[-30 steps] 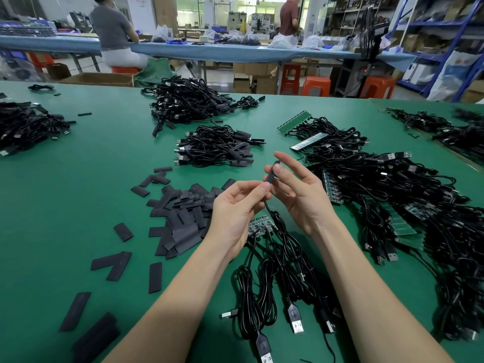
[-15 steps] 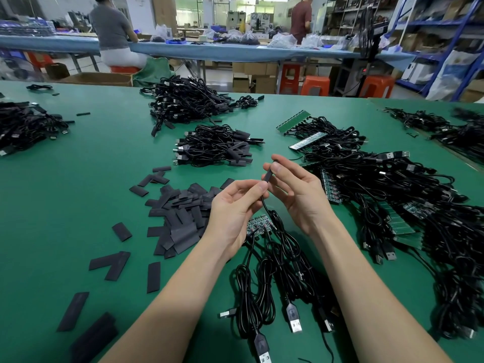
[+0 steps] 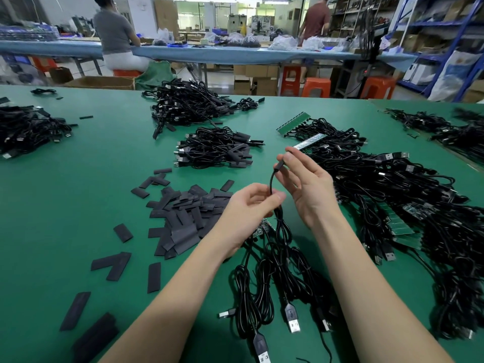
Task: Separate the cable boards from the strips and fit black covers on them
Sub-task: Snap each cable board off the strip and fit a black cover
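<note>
Above the green table, my left hand [image 3: 248, 208] pinches a thin black cable [image 3: 271, 184] between thumb and fingers. Higher up, my right hand [image 3: 303, 187] pinches the same cable's dark covered end [image 3: 279, 165] at its fingertips. The cable runs down into a bundle of black USB cables [image 3: 275, 279] lying between my forearms. A small green board strip [image 3: 263, 227] peeks out from under my left wrist. A heap of flat black covers [image 3: 183, 213] lies just left of my left hand. A large tangle of cables on green board strips [image 3: 398, 205] fills the right side.
A neat pile of covered cables [image 3: 217, 148] sits beyond the covers, a bigger heap [image 3: 188, 103] behind it and another [image 3: 26, 129] at far left. Loose covers [image 3: 115, 263] lie scattered at near left. Two people work at a blue bench [image 3: 209, 52] behind.
My right hand has lifted the cable's end up and away from my left hand, so a longer stretch of cable shows between them. My left hand has dropped slightly lower.
</note>
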